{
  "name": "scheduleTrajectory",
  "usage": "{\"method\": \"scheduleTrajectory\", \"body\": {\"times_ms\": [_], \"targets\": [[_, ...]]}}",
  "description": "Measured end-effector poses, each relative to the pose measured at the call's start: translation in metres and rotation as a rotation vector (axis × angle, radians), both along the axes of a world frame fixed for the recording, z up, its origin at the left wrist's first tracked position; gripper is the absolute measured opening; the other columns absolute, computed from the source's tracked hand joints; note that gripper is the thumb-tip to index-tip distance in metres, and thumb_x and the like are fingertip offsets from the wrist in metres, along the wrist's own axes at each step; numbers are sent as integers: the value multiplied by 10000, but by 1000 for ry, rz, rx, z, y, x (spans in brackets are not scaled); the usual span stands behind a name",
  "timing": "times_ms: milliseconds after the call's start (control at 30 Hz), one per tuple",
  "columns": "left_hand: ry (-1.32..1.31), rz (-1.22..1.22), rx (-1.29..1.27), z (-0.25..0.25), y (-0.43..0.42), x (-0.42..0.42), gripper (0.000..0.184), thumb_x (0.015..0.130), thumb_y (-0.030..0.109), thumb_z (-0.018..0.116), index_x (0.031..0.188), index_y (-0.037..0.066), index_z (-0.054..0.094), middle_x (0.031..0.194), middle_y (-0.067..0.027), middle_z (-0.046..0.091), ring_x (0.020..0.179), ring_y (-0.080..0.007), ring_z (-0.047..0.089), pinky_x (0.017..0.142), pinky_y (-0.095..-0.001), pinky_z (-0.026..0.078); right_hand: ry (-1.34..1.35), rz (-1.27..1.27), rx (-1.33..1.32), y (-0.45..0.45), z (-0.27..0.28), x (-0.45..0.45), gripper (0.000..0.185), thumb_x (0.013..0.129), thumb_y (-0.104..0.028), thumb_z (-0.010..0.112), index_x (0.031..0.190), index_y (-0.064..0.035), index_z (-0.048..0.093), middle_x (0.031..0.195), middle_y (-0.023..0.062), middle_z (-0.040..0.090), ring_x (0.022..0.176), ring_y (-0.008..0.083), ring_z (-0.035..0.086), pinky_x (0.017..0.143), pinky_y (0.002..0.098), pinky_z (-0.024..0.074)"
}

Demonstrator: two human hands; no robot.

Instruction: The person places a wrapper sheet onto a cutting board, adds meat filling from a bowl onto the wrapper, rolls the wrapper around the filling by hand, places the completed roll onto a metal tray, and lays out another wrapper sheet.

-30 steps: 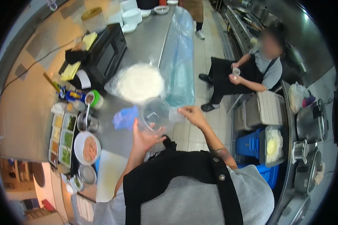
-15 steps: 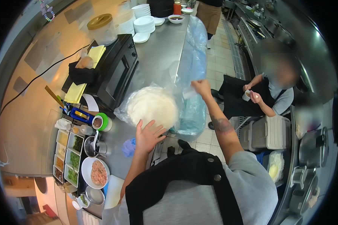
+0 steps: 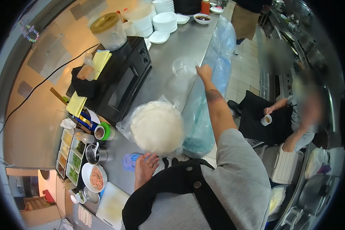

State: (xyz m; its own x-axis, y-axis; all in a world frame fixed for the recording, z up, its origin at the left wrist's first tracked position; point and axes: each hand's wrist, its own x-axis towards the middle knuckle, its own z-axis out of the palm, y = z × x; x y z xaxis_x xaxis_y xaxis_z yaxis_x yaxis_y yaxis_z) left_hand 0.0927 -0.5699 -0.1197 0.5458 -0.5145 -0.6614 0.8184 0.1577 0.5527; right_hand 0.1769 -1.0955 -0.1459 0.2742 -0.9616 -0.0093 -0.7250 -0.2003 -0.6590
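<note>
My right hand (image 3: pixel 204 72) is stretched far forward over the steel counter, its fingers closed on the edge of a clear plastic pitcher (image 3: pixel 184 67). The pitcher is at the counter's right side, beyond the dough. My left hand (image 3: pixel 146 165) is open, palm up and fingers apart, holding nothing. Just in front of it lies a big round of white dough (image 3: pixel 157 126) in clear plastic wrap. A crumpled blue-purple plastic piece (image 3: pixel 130 162) is at the left of that hand.
A black oven (image 3: pixel 122 76) stands at the left. Ingredient trays (image 3: pixel 75 161), a bowl of pink meat (image 3: pixel 96 178) and a cutting board (image 3: pixel 113 203) are nearer. White plates (image 3: pixel 165 22) are stacked ahead. At the right a seated person (image 3: pixel 276 115) holds a cup.
My right hand has carried the pitcher forward, away from my body and my left hand. The left hand has let go of it and drawn back. The seated person's one arm has reached down.
</note>
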Motion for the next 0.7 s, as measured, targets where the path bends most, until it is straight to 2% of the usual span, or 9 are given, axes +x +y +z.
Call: {"method": "scheduleTrajectory", "body": {"times_ms": [200,300,333,400,433,500,533,600,700], "targets": [[-31,20,-52,6,-37,-9,409,916,399,490,1160,72,502,1186,-150,587,1026,-275,578,890,-374,442,-173,168,-30,-59,-43,6,347,772,-325,696,952,-29,704,968,194,686,904,366,659,780,419,521],[-697,-148,470,-16,-72,4,301,842,140,641,1103,22,550,1071,-123,593,871,-204,619,748,-252,460,-379,282,1,-55,-43,-22,200,829,-199,656,974,-70,703,916,127,700,861,273,672,739,356,522],[-919,-238,523,8,-98,11,324,821,116,651,1110,15,546,1075,-138,581,895,-223,613,759,-277,469,-546,357,78,-50,-31,-39,164,853,-131,633,1000,-98,698,880,85,703,826,216,673,708,319,520],[-1319,-329,537,41,-154,40,374,789,89,663,1133,12,538,1092,-168,551,959,-280,591,801,-335,479,-988,461,658,-35,-1,-70,248,862,-47,611,1090,-137,656,824,26,673,771,122,625,654,256,487],[-1488,-330,498,46,-180,59,401,779,86,664,1150,15,533,1105,-183,533,998,-318,574,832,-368,480,-992,473,655,-25,2,-77,248,862,-47,611,1090,-137,656,824,26,673,771,122,625,654,256,487],[-1692,-342,446,36,-234,101,470,781,90,660,1226,59,509,1195,-227,480,1104,-396,512,913,-427,450,-1466,451,901,-12,1,-81,321,839,-40,649,1142,-139,616,831,50,673,717,116,604,626,258,475],[-1701,-367,478,33,-262,118,518,781,94,665,1269,93,489,1233,-245,453,1134,-414,494,940,-436,435,-1467,451,905,-18,-12,-75,321,839,-40,649,1142,-139,616,831,50,673,717,116,604,626,258,475],[-1775,-429,596,24,-314,147,602,786,103,670,1342,164,446,1304,-282,392,1184,-445,460,977,-446,417,-731,582,710,-34,-72,-57,359,777,-56,728,1115,-98,611,820,85,683,706,142,634,611,281,499],[-1797,-494,769,-6,-376,173,566,799,124,673,1325,188,473,1321,-292,388,1174,-451,467,977,-447,422,-538,503,475,-25,-108,-46,374,689,-78,803,1011,-69,614,789,106,685,676,169,647,596,302,510]]}}
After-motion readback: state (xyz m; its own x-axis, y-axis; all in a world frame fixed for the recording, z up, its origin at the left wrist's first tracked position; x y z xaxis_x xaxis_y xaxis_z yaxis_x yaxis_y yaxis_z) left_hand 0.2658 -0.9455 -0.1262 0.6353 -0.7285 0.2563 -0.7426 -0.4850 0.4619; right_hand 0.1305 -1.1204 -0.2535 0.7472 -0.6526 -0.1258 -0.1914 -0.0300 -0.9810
